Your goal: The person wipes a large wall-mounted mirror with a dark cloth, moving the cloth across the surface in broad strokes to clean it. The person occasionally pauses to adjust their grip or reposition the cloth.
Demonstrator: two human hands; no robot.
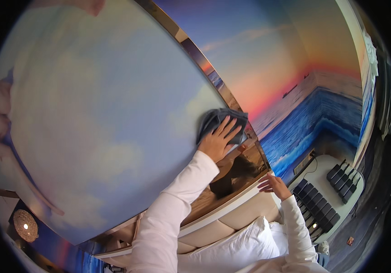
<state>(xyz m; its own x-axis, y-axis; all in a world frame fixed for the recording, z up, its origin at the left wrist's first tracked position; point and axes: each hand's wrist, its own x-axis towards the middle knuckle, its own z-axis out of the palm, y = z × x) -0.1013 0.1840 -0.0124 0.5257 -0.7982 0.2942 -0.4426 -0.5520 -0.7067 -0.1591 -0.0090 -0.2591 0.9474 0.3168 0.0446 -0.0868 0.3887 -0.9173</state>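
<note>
With fingers spread, my left hand (217,140) presses a dark grey folded cloth (212,119) flat near the lower right edge of a large wall panel painted with a cloudy sky (113,102). The cloth reaches over the mirrored trim (227,97) along that edge. My right hand (273,186) is lower right, at the corner where the trim meets the white top edge of the padded headboard (229,203). Its fingers are apart and hold nothing visible; whether they touch the edge is unclear.
White pillows (233,244) lean below the headboard. At right, a pale side table (328,160) bears rows of black boxy devices (318,204) with cables, below a wall socket plate (304,162). A seascape mural (318,105) covers the corner wall. A round woven lamp (25,225) is at lower left.
</note>
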